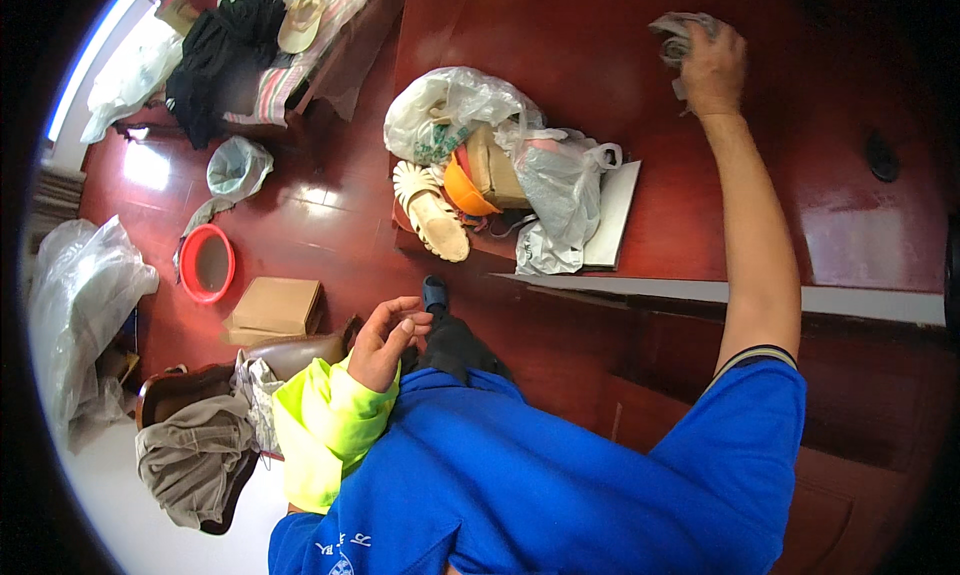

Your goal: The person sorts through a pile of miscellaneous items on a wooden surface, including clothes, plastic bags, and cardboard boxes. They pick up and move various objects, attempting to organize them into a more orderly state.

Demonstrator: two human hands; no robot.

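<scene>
My right hand presses a crumpled grey cloth onto the glossy red-brown wooden desktop, with the arm stretched far out. My left hand hangs in the air in front of my body, fingers loosely curled and nothing in them; a bright yellow sleeve covers that forearm. Between the hands, at the desk's near left corner, lies a heap: a white plastic bag, a cardboard box, an orange curved plastic piece, a cream woven sandal and a grey-white plastic bag.
A dark computer mouse-like object lies on the desk's right. On the floor to the left stand a red basin with dull water, a lined bin and a cardboard box. A chair holds grey-brown trousers. Clothes cover a bed.
</scene>
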